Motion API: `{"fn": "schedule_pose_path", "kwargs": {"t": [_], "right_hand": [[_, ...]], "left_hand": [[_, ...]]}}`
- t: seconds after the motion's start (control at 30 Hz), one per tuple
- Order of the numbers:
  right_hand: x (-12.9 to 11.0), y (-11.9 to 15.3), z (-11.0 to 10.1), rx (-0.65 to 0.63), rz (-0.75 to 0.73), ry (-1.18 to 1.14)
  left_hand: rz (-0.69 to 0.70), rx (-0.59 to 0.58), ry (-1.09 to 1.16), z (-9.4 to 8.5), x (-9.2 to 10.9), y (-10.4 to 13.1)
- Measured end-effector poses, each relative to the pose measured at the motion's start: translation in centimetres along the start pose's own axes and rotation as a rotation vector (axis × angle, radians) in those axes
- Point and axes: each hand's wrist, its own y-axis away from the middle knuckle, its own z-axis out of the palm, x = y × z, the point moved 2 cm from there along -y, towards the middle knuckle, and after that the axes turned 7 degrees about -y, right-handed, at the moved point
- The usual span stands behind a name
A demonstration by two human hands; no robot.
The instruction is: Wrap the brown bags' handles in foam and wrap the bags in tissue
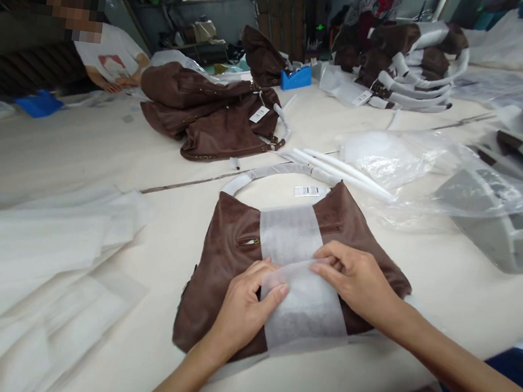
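A brown leather handbag (221, 267) lies flat before me, its handle wrapped in white and curving away at the top. Around the bag's middle runs a band of thin white wrapping sheet (307, 313), its two ends overlapping at the centre. My left hand (249, 299) grips the sheet's left edge, thumb on top and fingers partly beneath it. With thumb and forefinger, my right hand (352, 274) pinches the sheet's upper edge. A white tag (307, 191) rests by the handle, and a small zip shows left of the band.
White sheets (37, 238) are piled at left. More brown bags (224, 115) lie beyond, near a blue tape dispenser (296, 78). Clear plastic bags (390, 154) and a grey tape dispenser (488, 211) are at right. A person (111, 57) stands at the far left; another is at the back.
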Motion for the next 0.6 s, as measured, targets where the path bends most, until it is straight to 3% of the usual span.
{"fn": "schedule_pose_path", "kwargs": {"t": [0.07, 0.1, 0.17, 0.23, 0.3, 0.37, 0.6], "right_hand": [[-1.4, 1.2, -0.6, 0.186, -0.184, 0.094], [-2.3, 1.9, -0.5, 0.213, -0.306, 0.138], [-4.0, 3.4, 0.6, 0.086, -0.543, 0.207], [-4.7, 4.4, 2.2, -0.098, -0.657, 0.286], [-4.1, 4.9, 3.7, -0.176, -0.621, 0.394], [-2.8, 4.8, 4.7, -0.172, -0.550, 0.476], [-0.2, 4.5, 5.6, -0.164, -0.463, 0.551]], "left_hand": [[-0.012, 0.006, 0.007, -0.1, -0.1, 0.0], [-0.017, 0.006, 0.009, -0.1, -0.1, -0.1], [-0.032, 0.006, 0.007, -0.1, -0.2, -0.1], [-0.043, 0.022, 0.003, -0.1, -0.3, -0.1], [-0.057, 0.059, -0.008, 0.0, -0.3, 0.0], [-0.083, 0.089, -0.022, 0.1, -0.4, 0.1], [-0.182, 0.128, -0.038, 0.6, -0.8, 0.0]]}}
